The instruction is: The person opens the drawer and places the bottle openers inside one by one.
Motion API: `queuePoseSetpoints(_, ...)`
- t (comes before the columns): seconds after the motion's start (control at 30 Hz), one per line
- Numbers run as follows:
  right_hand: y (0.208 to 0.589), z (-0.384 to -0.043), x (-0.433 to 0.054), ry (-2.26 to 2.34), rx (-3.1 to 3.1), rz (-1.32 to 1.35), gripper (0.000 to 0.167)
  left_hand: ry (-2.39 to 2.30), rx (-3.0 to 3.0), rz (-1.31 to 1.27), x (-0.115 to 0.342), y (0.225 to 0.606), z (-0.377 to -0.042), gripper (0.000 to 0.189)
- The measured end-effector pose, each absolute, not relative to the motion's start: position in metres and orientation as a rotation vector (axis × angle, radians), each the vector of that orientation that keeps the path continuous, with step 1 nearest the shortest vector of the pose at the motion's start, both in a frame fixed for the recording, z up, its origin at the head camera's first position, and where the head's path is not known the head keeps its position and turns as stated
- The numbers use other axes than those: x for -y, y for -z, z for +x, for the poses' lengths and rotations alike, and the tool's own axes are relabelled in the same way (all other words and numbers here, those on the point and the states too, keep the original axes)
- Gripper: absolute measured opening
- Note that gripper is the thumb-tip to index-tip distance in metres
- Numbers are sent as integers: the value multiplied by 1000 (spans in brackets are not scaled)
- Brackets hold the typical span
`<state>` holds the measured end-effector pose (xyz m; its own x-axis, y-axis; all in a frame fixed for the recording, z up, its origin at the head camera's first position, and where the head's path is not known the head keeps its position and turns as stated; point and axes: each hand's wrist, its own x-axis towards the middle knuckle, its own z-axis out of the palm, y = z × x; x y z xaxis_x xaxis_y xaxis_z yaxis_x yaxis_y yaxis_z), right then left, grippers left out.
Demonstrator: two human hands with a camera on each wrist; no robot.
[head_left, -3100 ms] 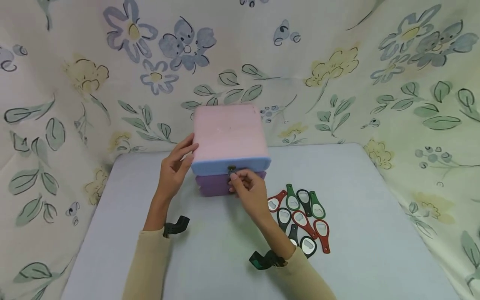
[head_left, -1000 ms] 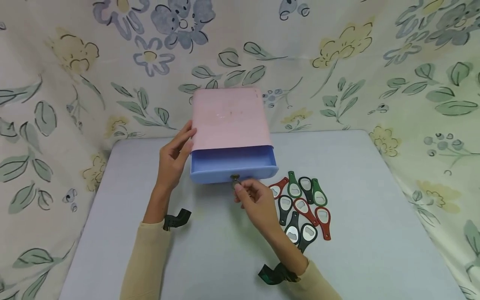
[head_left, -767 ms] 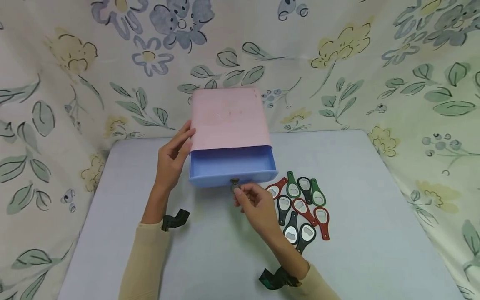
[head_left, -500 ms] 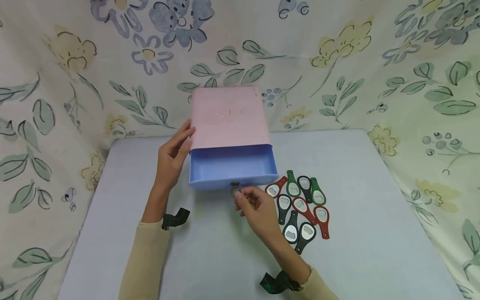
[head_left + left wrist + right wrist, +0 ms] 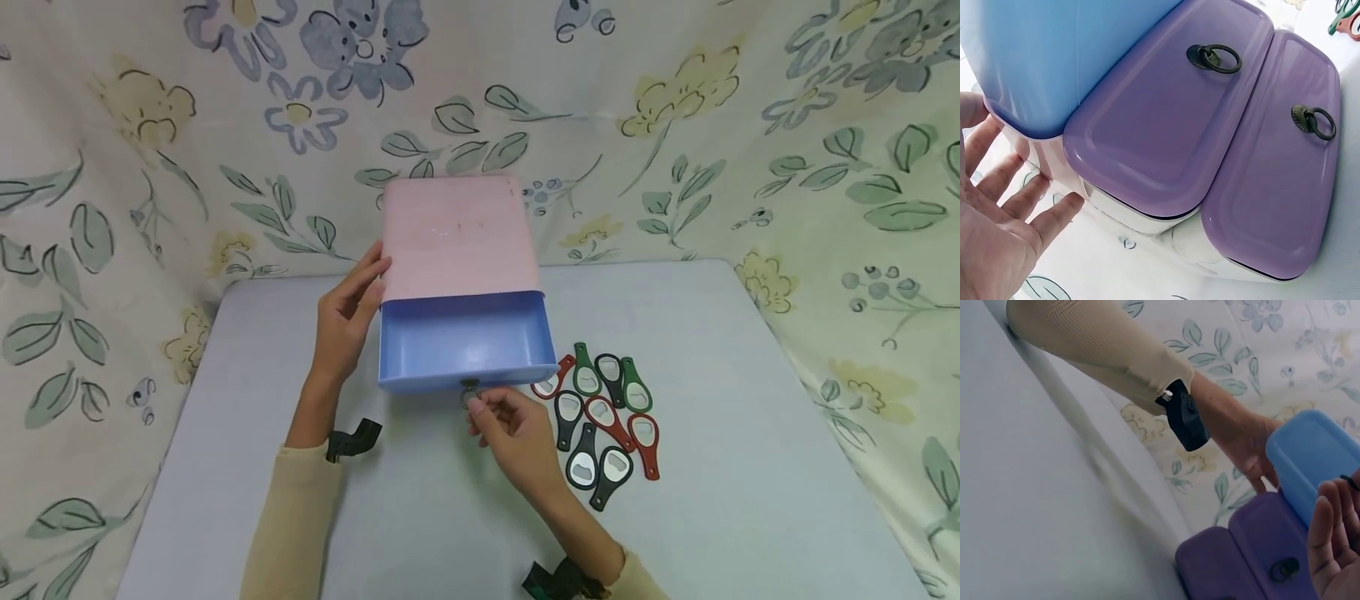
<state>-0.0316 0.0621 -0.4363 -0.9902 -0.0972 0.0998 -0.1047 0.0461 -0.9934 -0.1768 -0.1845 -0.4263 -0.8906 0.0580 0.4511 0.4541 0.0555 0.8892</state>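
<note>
A drawer cabinet with a pink top point(image 5: 459, 237) stands at the back of the table, its blue top drawer point(image 5: 465, 337) pulled out toward me. My right hand point(image 5: 519, 433) pinches the metal ring pull point(image 5: 469, 384) on that drawer's front between thumb and fingertips. Against the cabinet's left side rests my left hand point(image 5: 345, 325), its fingers point(image 5: 1054, 219) spread and extended. Two purple drawers point(image 5: 1147, 119), each with a ring pull point(image 5: 1222, 59), sit closed below the blue one in the left wrist view; the head view hides them.
Several bottle openers point(image 5: 609, 465) in red, green and black lie grouped on the white table point(image 5: 735, 400), right of the drawer and beside my right forearm. A flowered cloth point(image 5: 585, 183) hangs close behind the cabinet.
The blue drawer, closed at first, has slid out toward me with my right hand on its ring pull. My left hand stays at the cabinet's side. The head view has tilted slightly.
</note>
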Motion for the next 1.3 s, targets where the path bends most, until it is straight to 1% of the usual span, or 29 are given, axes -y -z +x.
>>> queuePoseSetpoints(0.33, 438, -30, -61, -2160, 2254, 239, 12, 1893, 2035, -532, 188, 422, -178, 39)
queuePoseSetpoints(0.7, 438, -32, -67, -2166, 2253, 203, 10, 1881, 2063, -575, 178, 418, -185, 39)
queuePoseSetpoints(0.93, 440, -33, -67, -2181, 2255, 268, 11, 1857, 2082, -575, 180, 417, -185, 39)
queuePoseSetpoints(1.07, 443, -31, -70, -2168, 2294, 280, 13, 1861, 2077, -576, 181, 419, -183, 39)
queuePoseSetpoints(1.3, 450, -27, -84, -2097, 2399, 224, 14, 1871, 2081, -528, 186, 428, -177, 40)
